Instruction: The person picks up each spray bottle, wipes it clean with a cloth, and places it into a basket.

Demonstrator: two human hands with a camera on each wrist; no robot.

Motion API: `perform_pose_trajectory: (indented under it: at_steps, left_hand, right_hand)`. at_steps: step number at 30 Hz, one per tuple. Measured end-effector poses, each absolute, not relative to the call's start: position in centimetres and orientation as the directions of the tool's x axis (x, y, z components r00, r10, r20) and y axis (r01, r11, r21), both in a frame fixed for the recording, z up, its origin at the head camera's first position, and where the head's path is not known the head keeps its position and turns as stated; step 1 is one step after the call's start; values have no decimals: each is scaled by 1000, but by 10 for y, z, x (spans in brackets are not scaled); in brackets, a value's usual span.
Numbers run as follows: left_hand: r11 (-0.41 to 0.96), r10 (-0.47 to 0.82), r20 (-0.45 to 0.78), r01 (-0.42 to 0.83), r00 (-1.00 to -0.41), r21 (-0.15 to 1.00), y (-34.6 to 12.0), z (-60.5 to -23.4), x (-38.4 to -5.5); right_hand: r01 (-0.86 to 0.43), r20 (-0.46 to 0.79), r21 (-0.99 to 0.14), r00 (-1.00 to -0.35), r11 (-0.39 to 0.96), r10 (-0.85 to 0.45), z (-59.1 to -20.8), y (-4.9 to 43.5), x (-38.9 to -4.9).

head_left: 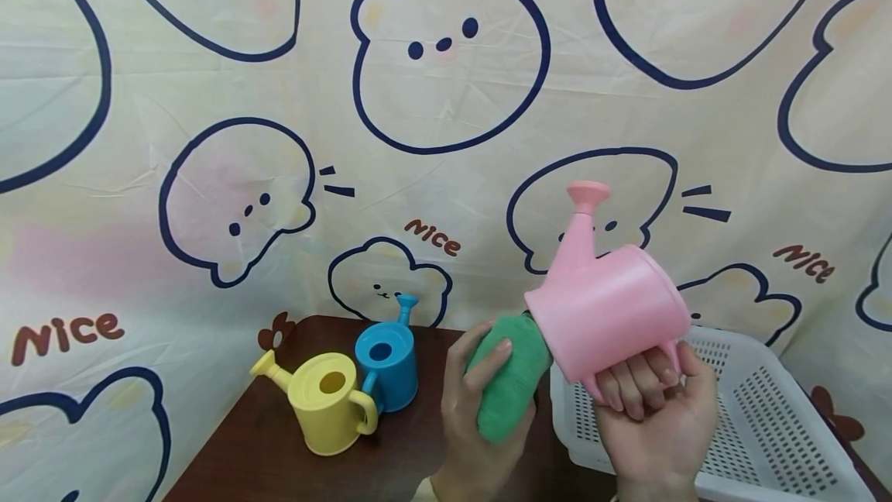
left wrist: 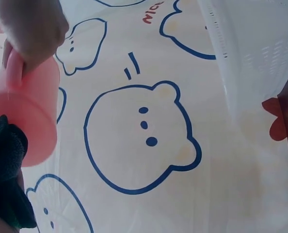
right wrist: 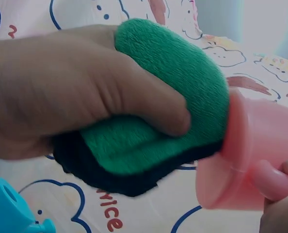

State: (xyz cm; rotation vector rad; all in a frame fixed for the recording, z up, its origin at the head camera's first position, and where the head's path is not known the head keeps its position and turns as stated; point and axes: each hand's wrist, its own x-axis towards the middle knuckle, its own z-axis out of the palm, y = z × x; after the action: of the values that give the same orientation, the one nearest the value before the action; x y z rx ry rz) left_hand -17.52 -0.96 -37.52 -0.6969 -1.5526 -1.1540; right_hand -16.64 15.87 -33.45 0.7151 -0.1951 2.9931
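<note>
A pink watering can [head_left: 613, 316] is held up on its side, spout pointing upward. My right hand [head_left: 655, 417] grips it by the handle, fingers curled through the loop. My left hand [head_left: 481, 409] holds a green plush cloth [head_left: 512, 378] with a dark underside, thumb and fingers around it. In the right wrist view, the cloth [right wrist: 183, 77] lies against the end of the pink can [right wrist: 270, 131]. The left wrist view shows the can [left wrist: 32, 126] and the cloth's dark side [left wrist: 8, 170] at its left edge.
A yellow watering can [head_left: 324, 417] and a blue watering can [head_left: 390, 378] stand upright on the dark brown table [head_left: 258, 440], left of my hands. A white perforated basket [head_left: 787, 409] sits at the right. Behind hangs a cartoon-printed cloth backdrop [head_left: 446, 115].
</note>
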Motion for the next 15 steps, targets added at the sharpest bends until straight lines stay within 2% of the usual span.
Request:
perform_pose_trajectory:
  at_steps: [10,15]
  left_hand:
    - [396,-169,928,840,-332,372,-20,-371,-177]
    - [375,-126,925,846,-359,379,-27,-369,-180]
  right_hand:
    - [-29,495,-207,-865,-978,-79,-338,174,-171]
    - [-24,479,-275,-870,-961,-115,-338,186,-172]
